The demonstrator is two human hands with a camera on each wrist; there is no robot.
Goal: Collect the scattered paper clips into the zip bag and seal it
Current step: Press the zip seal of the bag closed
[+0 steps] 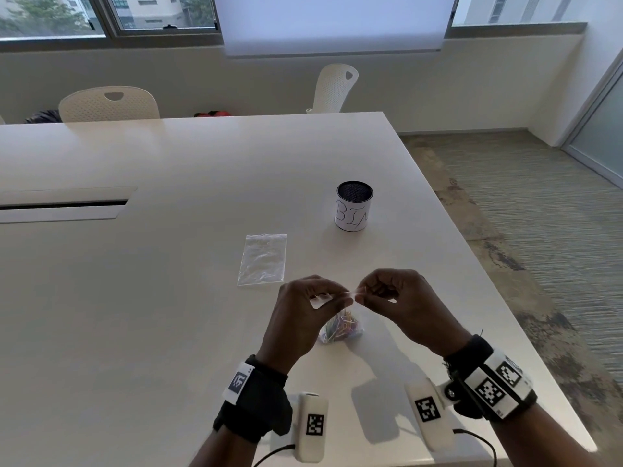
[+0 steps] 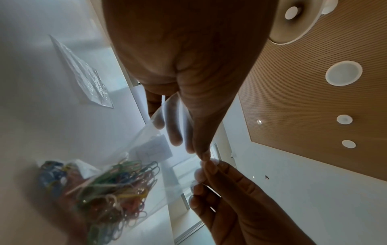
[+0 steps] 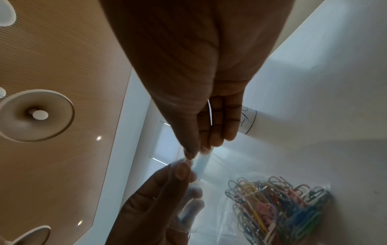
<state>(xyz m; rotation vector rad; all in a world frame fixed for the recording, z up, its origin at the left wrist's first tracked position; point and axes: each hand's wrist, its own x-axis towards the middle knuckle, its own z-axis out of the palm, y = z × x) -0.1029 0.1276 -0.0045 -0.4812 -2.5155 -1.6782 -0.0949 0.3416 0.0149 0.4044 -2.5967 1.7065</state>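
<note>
Sealing step: my left hand [image 1: 305, 310] and right hand [image 1: 392, 298] pinch the filled zip bag [image 1: 340, 326] at its top strip; next I press along it.

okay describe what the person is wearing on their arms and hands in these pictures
Both hands are bare, no gloves or sleeves. The left wrist wears a black fabric wrap with a white square-code tag. The right wrist wears a black band with a white strap bearing two black-and-white square codes. Under each wrist hangs a white oblong camera pod with its own code marker and a black cable trailing off.
</note>
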